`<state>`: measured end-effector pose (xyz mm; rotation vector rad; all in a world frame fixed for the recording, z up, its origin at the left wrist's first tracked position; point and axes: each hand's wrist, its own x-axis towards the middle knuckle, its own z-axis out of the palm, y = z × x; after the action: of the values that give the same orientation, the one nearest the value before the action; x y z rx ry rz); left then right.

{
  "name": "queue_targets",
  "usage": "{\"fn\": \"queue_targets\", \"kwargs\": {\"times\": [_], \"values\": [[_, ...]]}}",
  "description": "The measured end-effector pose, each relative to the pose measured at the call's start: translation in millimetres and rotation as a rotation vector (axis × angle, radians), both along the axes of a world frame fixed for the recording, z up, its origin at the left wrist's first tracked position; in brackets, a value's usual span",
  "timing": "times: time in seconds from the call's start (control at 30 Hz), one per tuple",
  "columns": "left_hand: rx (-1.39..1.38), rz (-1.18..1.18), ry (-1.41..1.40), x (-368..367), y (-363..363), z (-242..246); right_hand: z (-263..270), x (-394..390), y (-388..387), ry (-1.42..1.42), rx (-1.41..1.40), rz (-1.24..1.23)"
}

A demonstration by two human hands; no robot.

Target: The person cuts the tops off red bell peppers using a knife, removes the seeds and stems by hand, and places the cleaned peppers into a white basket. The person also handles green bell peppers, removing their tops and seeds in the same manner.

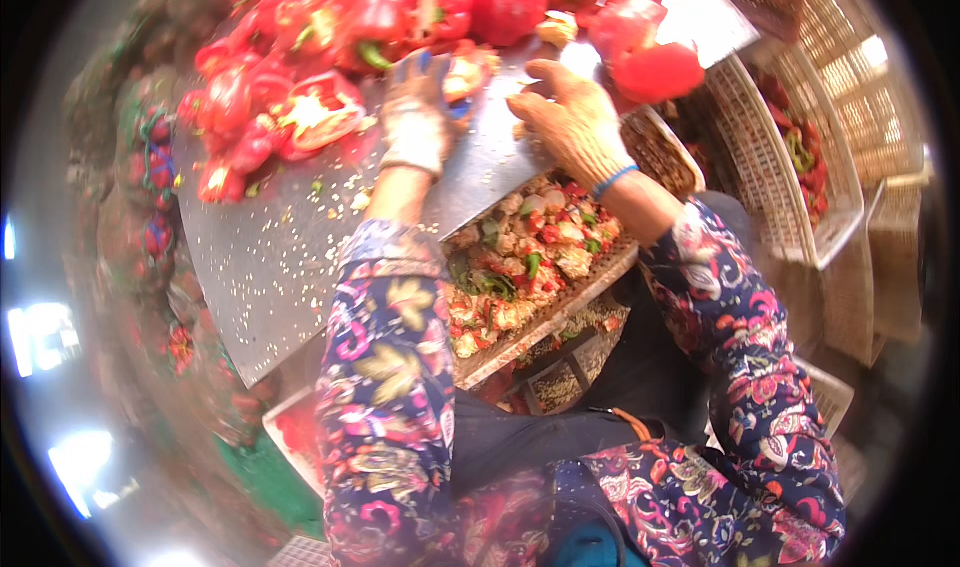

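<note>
My left hand [417, 121], in a white knit glove with blue patches, grips a cut red bell pepper [466, 72] whose pale seedy core shows. To its right is my right hand [577, 121], in a tan knit glove, fingers apart and curved, with nothing visible in them. Both are over a metal tabletop [262, 267] scattered with pale seeds. Red bell peppers [360, 12] are heaped beyond and left of my hands. One opened half [319, 113] lies with its core upward. A loose pepper core [557, 28] is just past my right fingertips.
Below the table edge, a crate [551, 316] holds pepper cores, seeds and green stems. Pale plastic baskets [840, 192] stand at the right, one with red peppers [806, 154] inside. Filled mesh sacks [142, 177] line the left. Peppers [660, 72] sit at the table's far right corner.
</note>
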<state>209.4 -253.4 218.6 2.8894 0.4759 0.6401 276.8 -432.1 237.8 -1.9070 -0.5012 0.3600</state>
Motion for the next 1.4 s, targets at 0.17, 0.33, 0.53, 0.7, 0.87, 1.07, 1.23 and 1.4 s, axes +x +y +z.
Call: {"fn": "queue_targets", "kwargs": {"times": [0.17,0.33,0.53,0.7,0.87,1.07,1.23,1.4], "values": [[-0.012,-0.1,-0.22,-54.1,-57.6,24.7,6.3,-22.2,0.0,0.455,0.211,0.297],[0.003,-0.037,-0.095,-116.3,-89.3,51.8,15.4,-55.3,-14.5,0.401,0.328,0.449],[-0.415,-0.026,-0.01,-147.5,-109.7,88.4,11.9,-85.5,-5.1,0.829,0.579,0.28],[-0.681,-0.135,-0.504,-162.8,-90.9,102.2,8.6,-85.0,-8.1,0.767,0.579,0.408],[-1.059,0.032,-0.369,-165.9,-69.9,51.6,5.1,-77.3,-3.8,-0.198,0.185,0.586],[-0.49,-0.017,-0.809,-159.1,-107.7,12.4,6.8,-71.3,-18.0,0.195,-0.052,0.749],[-0.799,0.008,-0.909,-169.4,-116.2,5.8,-0.5,-86.9,-13.6,0.639,-0.255,0.714],[-1.078,0.089,-0.532,-163.9,-112.6,27.9,-10.1,-89.7,-8.5,0.423,0.053,0.586]]}}
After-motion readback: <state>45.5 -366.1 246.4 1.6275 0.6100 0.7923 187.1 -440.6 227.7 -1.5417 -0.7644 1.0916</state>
